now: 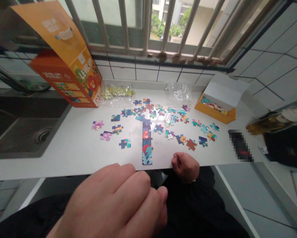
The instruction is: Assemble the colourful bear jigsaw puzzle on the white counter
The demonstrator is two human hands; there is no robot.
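Observation:
My left hand (116, 201) is raised close to the camera, its back towards me. Its fingers are curled shut, and whatever is inside them, if anything, is hidden. Resting at the counter's front edge, my right hand (185, 167) forms a loose fist with nothing showing in it. Between and beyond the hands stands a joined vertical strip of jigsaw pieces (146, 142) with dark blue, red and teal pictures. Loose jigsaw pieces lie around it, among them a brown piece (191, 144), a dark blue piece (203, 141) and a purple piece (106, 136).
An orange puzzle box (76, 79) stands at the back left beside a sink (34, 152). Crumpled clear plastic (178, 92) lies by the tiled wall. An open yellow box (215, 110) with more pieces sits at right, near a pixelated dark object (240, 145) and a bottle (274, 122).

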